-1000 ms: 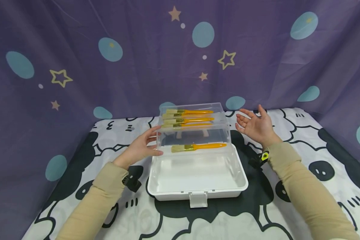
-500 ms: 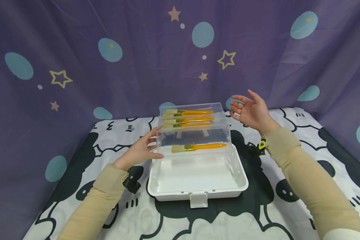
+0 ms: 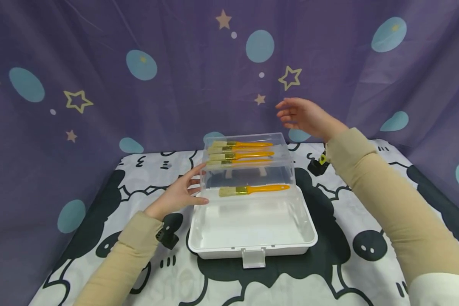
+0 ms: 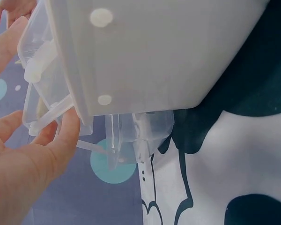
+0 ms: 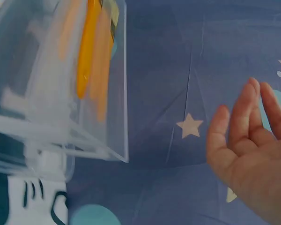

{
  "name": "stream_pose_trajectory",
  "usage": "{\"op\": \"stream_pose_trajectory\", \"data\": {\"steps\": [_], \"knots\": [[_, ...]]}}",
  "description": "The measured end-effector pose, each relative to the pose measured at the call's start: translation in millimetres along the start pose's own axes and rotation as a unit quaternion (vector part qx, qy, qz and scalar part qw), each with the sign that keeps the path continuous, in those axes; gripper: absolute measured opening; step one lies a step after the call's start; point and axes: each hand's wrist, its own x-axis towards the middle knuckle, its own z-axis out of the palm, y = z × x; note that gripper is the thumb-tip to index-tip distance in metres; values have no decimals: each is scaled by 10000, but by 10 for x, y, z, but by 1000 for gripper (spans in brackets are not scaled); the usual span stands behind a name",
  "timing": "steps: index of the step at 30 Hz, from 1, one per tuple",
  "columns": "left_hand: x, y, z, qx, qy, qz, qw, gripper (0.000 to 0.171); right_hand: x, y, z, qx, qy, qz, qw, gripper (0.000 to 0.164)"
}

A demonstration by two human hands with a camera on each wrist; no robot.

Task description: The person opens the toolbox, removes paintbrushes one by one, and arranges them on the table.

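A white storage box (image 3: 252,227) stands open, with clear trays (image 3: 248,174) unfolded in tiers at its back. One paintbrush (image 3: 264,189) with an orange handle lies in the lower tray. Several more orange-handled paintbrushes (image 3: 248,155) lie in the upper tray. My left hand (image 3: 174,196) is at the left side of the trays, fingers spread. In the left wrist view, its fingertips touch the clear plastic arms (image 4: 51,112) linking the trays. Raised behind and right of the upper tray, my right hand (image 3: 307,117) holds nothing, its fingers loosely bent.
A latch (image 3: 253,258) hangs down at the box's front. Under the box lies a black-and-white patterned cloth (image 3: 290,289). Behind the table hangs a purple curtain (image 3: 195,85) with stars and blue ovals.
My right hand has risen and moved left toward the upper tray, turning palm inward. The left hand, the box and the brushes stay in place.
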Motion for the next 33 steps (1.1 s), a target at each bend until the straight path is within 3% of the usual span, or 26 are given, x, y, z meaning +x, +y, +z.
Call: {"op": "stream_pose_trajectory", "data": {"steps": [2, 4, 10, 16, 21, 29, 33], "knots": [[-6, -5, -4, 25, 11, -3, 10000, 101, 50, -52, 39, -830, -96, 124, 9964, 30], [-12, -6, -7, 37, 27, -8, 10000, 101, 114, -79, 78, -1602, -219, 300, 9864, 36], [-31, 17, 18, 4, 47, -17, 10000, 102, 326, -4, 206, -3203, -384, 681, 9441, 44], [-48, 30, 54, -56, 10, -39, 10000, 102, 433, 155, 297, -4003, -590, 704, 9118, 45], [-38, 5, 63, -93, 34, 28, 9999, 101, 461, 266, 325, -4395, -570, 624, 8942, 46], [-31, -4, 58, -174, 34, -48, 9998, 100, 562, 376, 338, -5300, -890, 350, 8426, 48], [-16, -6, 63, -126, 41, -44, 9999, 101, 576, 397, 351, -5495, -965, 283, 8294, 47]]}}
